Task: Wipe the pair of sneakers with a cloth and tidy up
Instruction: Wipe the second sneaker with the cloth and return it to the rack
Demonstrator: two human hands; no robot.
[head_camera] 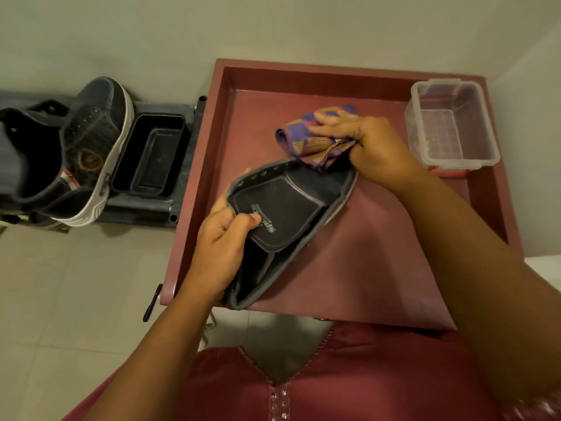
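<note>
The left hand grips a dark sneaker by its tongue, thumb pressed on the printed lettering and fingers curled round the edge, holding the shoe tilted over the near part of the red tray. The right hand clutches a bunched purple and orange patterned cloth, fingers curled over it, and presses it against the toe end of that sneaker.

The red tray is a wide, shallow, square one with raised walls, lying directly before the person, whose maroon garment fills the bottom of the view. To the left of the tray, on a dark grey rack against the wall, the second sneaker stands on its side, its white sole turned toward the tray. Just beside it on the rack sits a black rectangular tub. In the far right corner of the tray sits a clear plastic container with a red clip at its near edge. A small black handle-like piece hangs off the tray's near left corner
</note>
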